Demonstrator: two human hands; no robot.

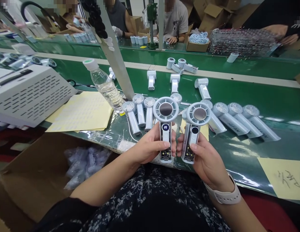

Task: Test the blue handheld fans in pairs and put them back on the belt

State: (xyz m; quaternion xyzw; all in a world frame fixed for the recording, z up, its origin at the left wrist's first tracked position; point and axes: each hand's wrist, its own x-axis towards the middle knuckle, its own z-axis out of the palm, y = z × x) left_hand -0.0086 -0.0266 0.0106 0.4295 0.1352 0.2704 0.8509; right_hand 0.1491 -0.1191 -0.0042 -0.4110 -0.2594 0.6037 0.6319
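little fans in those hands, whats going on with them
A person's left hand holds a pale blue handheld fan, its display reading 20. The right hand holds a matching fan with a dark display. Both are upright, side by side, circuit boards exposed. More pale blue fans lie on the green work surface, and co-workers sit across the line.

Green workbench (232,151), cardboard boxes (214,17) behind.

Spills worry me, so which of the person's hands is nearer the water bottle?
The left. The left hand, holding one fan, is right of the bottle and closer to the person's body; the right hand, holding another fan, is farther right.
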